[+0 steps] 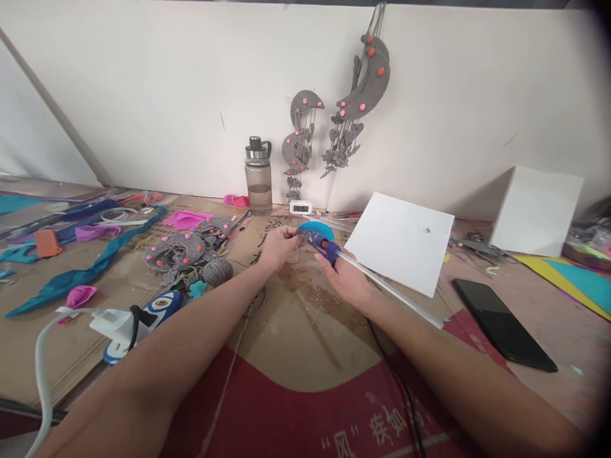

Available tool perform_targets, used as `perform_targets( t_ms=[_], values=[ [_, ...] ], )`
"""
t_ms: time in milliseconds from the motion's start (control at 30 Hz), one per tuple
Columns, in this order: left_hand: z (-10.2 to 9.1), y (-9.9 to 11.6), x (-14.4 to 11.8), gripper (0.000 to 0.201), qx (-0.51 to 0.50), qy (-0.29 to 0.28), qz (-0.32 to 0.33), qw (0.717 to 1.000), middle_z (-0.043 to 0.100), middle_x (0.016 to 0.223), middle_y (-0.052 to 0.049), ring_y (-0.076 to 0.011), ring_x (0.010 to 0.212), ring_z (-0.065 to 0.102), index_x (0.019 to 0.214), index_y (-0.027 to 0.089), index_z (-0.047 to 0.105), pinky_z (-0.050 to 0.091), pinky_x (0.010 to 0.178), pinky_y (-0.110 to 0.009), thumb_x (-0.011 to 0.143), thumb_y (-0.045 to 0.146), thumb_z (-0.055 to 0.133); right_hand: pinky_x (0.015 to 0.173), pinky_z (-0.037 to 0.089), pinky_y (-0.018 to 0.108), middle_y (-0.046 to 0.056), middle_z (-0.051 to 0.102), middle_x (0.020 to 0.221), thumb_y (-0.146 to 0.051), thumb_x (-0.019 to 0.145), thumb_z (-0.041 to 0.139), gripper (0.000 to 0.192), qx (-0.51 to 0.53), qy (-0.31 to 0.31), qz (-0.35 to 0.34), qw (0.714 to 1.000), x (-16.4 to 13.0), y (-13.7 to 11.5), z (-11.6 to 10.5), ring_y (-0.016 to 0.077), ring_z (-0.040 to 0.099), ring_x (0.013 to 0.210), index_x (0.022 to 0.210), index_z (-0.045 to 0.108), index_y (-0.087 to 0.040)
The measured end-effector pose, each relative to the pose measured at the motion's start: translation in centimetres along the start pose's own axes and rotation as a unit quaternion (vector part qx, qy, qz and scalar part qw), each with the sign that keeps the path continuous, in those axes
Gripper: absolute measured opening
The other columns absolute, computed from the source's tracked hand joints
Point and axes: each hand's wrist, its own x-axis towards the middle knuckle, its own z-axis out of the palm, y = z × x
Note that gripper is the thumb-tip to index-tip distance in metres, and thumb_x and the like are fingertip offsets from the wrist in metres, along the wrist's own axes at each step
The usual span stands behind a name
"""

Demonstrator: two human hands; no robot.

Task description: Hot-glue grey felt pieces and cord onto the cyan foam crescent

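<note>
My right hand [344, 277] grips a blue hot glue gun [319, 242] with a clear glue stick [396, 294] sticking out behind it toward the right. Its nozzle points left at a small piece pinched in the fingers of my left hand [277, 247]; the piece is too small to identify. A blue foam half-disc [317, 229] lies just behind the gun. Both hands hover over a glue-stained patch of the cardboard work surface [296, 331].
Grey felt moons with pink dots [184, 249] and a grey yarn ball [217, 271] lie left. A water bottle [258, 175], a small clock [300, 207], hanging moon mobiles [363, 83], a white board [401, 240], a white box [537, 210], a black phone [503, 324], a power strip [121, 323].
</note>
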Motion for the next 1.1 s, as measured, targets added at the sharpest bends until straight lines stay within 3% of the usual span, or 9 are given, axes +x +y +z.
perform_targets(
  t_ms=[433,633,900,1100],
  values=[
    [-0.24,0.18,0.17,0.014,0.010,0.002,0.016,1.000,0.063,0.058,0.001,-0.0105,0.058,0.061,0.068,0.013,0.064,0.042,0.055,-0.019,0.062,0.022,0.072,0.077,0.050,0.036,0.012,0.070,0.102,-0.049,0.093,0.040,0.045,-0.013,-0.005,0.023,1.000,-0.03,0.14,-0.02,0.0259,0.065,0.090,0.123,0.056,-0.019],
    [0.01,0.52,-0.22,0.015,0.024,-0.008,0.013,1.000,0.063,0.057,0.001,-0.0082,0.054,0.057,0.067,0.013,0.064,0.038,0.051,-0.018,0.061,0.023,0.073,0.083,0.049,0.037,0.013,0.068,0.106,-0.047,0.093,0.041,0.042,0.000,0.004,0.004,1.000,-0.11,-0.25,-0.15,0.0266,0.064,0.096,0.118,0.058,-0.017],
    [0.23,0.83,-0.54,0.017,0.017,-0.006,0.006,1.000,0.063,0.058,0.000,-0.0087,0.055,0.057,0.067,0.013,0.064,0.039,0.053,-0.018,0.060,0.024,0.075,0.080,0.049,0.037,0.012,0.068,0.101,-0.048,0.093,0.039,0.041,-0.006,-0.002,0.010,1.000,-0.13,-0.36,-0.26,0.0265,0.064,0.091,0.113,0.058,-0.017],
    [0.13,0.90,-0.43,0.015,0.006,0.005,0.009,1.000,0.063,0.059,0.000,-0.0094,0.057,0.059,0.067,0.013,0.065,0.043,0.056,-0.020,0.061,0.023,0.075,0.083,0.049,0.037,0.013,0.068,0.108,-0.047,0.093,0.040,0.043,0.002,0.008,-0.001,1.000,-0.04,-0.04,-0.15,0.0266,0.064,0.096,0.119,0.057,-0.017]
  ],
)
